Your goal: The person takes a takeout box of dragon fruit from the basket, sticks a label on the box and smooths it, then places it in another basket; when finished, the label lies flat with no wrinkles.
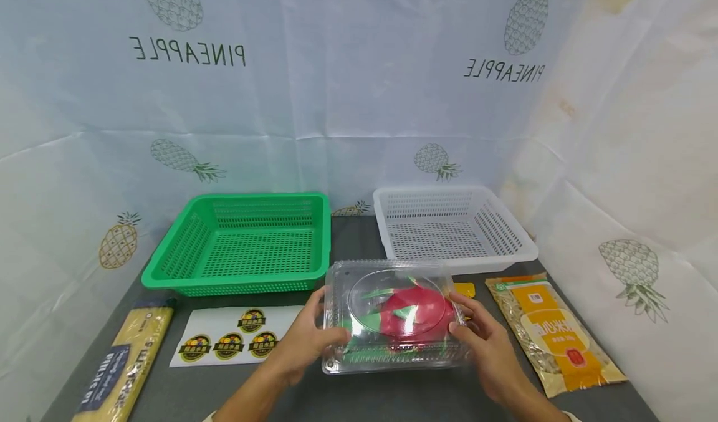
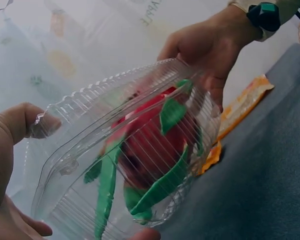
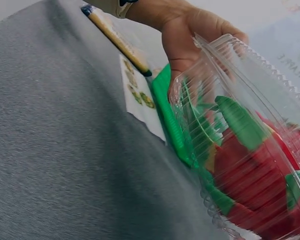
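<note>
A clear plastic clamshell box [image 1: 392,353] is held up in front of me, its lid down. Inside lies a red dragon fruit [image 1: 415,310] with green scales. My left hand [image 1: 305,341] grips the box's left end, thumb on top and fingers beneath. At the opposite end my right hand [image 1: 485,347] holds it the same way, thumb over the edge. The left wrist view shows the box [image 2: 85,135] tilted, with the right hand [image 2: 205,55] at its far end. In the right wrist view the left hand [image 3: 190,40] curls round the other end.
A green basket [image 1: 235,285] and a white basket [image 1: 460,263] stand at the back. Left are a noodle packet [image 1: 126,359] and a sheet of round stickers [image 1: 224,319]. A grain bag [image 1: 555,335] lies right. Something yellow [image 1: 464,290] shows behind the box.
</note>
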### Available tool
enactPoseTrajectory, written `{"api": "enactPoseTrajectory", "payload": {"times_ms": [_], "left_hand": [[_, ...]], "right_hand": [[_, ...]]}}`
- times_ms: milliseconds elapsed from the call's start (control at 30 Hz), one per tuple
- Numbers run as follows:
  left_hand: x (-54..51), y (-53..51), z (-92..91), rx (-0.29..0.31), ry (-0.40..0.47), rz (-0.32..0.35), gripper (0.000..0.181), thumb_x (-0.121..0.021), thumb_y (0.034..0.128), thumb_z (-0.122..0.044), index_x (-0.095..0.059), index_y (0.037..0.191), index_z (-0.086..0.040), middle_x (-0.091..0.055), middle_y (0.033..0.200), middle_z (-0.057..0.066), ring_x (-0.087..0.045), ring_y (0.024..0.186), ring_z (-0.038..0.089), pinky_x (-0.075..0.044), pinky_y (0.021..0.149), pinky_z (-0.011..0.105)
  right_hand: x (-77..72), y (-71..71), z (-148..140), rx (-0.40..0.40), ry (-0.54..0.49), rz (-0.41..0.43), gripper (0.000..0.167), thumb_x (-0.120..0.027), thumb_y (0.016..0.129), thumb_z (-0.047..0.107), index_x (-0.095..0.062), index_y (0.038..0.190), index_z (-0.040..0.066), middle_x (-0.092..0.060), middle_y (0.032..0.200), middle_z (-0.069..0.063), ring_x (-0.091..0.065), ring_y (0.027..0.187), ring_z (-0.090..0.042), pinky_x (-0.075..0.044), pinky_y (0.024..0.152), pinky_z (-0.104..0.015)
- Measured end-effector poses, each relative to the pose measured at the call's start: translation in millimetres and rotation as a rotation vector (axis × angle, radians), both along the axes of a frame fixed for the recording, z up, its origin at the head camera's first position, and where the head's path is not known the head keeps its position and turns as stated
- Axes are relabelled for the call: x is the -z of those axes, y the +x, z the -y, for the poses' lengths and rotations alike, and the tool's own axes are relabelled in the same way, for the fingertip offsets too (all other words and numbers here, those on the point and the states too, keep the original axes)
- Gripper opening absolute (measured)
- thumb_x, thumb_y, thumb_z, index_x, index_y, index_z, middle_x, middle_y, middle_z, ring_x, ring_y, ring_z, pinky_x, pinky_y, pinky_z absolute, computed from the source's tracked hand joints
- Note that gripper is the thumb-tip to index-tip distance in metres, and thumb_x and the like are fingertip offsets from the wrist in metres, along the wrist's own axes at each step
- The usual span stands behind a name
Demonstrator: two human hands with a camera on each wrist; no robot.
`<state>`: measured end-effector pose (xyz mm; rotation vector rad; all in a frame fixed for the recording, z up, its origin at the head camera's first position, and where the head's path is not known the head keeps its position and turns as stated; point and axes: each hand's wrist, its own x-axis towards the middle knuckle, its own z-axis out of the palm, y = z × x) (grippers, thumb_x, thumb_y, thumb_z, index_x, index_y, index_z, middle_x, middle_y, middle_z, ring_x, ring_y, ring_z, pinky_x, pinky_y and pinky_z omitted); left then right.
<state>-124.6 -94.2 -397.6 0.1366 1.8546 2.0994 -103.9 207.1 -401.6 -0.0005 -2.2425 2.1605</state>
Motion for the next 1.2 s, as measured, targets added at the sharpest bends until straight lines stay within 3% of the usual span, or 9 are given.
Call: {"api": "enactPoseTrajectory", "payload": {"times_ms": [367, 667, 1200], "left_hand": [[19.7, 0.9, 4.6, 0.008, 0.021, 0.037, 0.101, -0.068, 0.0751, -0.002, -0.003, 0.152, -0.004, -0.008, 0.15, 0.035, -0.062, 0.075, 0.024, -0.049, 0.057, 0.034], [30.7, 0.2, 6.6, -0.005, 0.027, 0.064, 0.103, -0.068, 0.0754, -0.002, 0.001, 0.152, -0.001, -0.008, 0.149, 0.036, -0.062, 0.087, 0.027, -0.053, 0.066, 0.041], [47.0, 0.1, 8.0, -0.032, 0.019, 0.1, 0.102, -0.068, 0.0752, -0.001, -0.001, 0.152, 0.0, -0.009, 0.149, 0.037, -0.058, 0.097, 0.032, -0.053, 0.071, 0.046]], "right_hand": [[19.8, -1.1, 5, 0.027, 0.045, 0.008, 0.047, -0.063, 0.091, 0.005, -0.05, 0.137, 0.003, -0.046, 0.132, -0.01, -0.049, 0.103, -0.032, -0.048, 0.08, -0.033], [34.4, -5.8, 9, 0.025, -0.016, 0.009, 0.047, -0.061, 0.091, 0.0, -0.05, 0.136, -0.001, -0.046, 0.125, -0.019, -0.053, 0.095, -0.03, -0.05, 0.075, -0.034], [47.8, -8.3, 14, 0.069, -0.035, 0.051, 0.048, -0.063, 0.089, 0.0, -0.053, 0.135, 0.0, -0.049, 0.124, -0.018, -0.053, 0.095, -0.031, -0.05, 0.075, -0.035]]}}
